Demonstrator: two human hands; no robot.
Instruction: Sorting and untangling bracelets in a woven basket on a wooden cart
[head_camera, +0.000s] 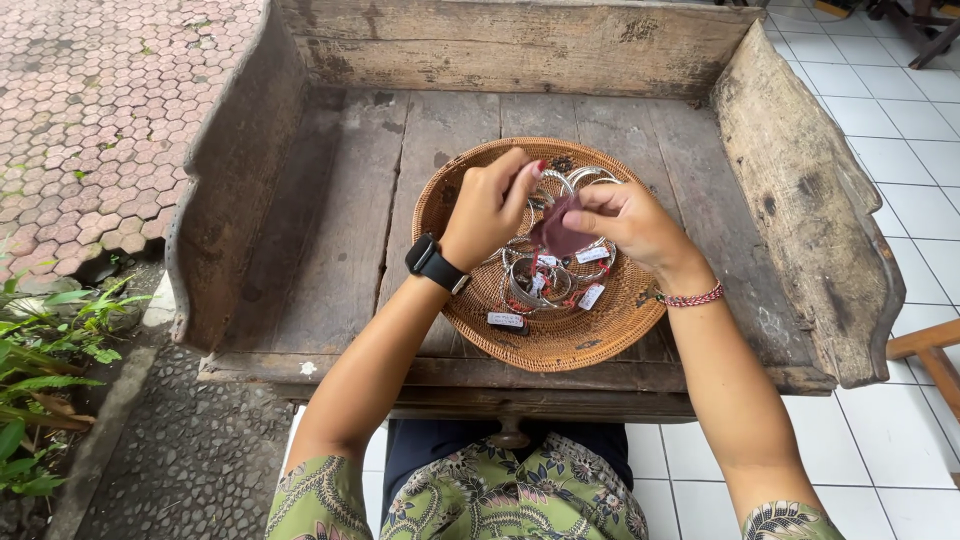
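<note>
Hands raised together above basket centre, presumably to keep work over tray. Left hand (490, 205) pinched closed on silver bangle (556, 180); right hand (625, 220) curled tight around maroon cloth (558, 232) pressed against it. Below, at six o'clock, tagged silver bangles (545, 280) heaped in woven basket (480, 310), centred on weathered wooden bench (330, 230).

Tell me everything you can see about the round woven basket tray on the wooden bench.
The woven basket tray is round and shallow, of tan-brown rattan-like fibre coiled in tight rings, with a low raised rim. It lies flat on the grey, weathered wooden bench, near the front edge. Inside lie silver bangles with small white tags on red threads. The left hand and right hand are above it, together pinching a small dark red piece; whether they touch the tray is unclear.
</note>
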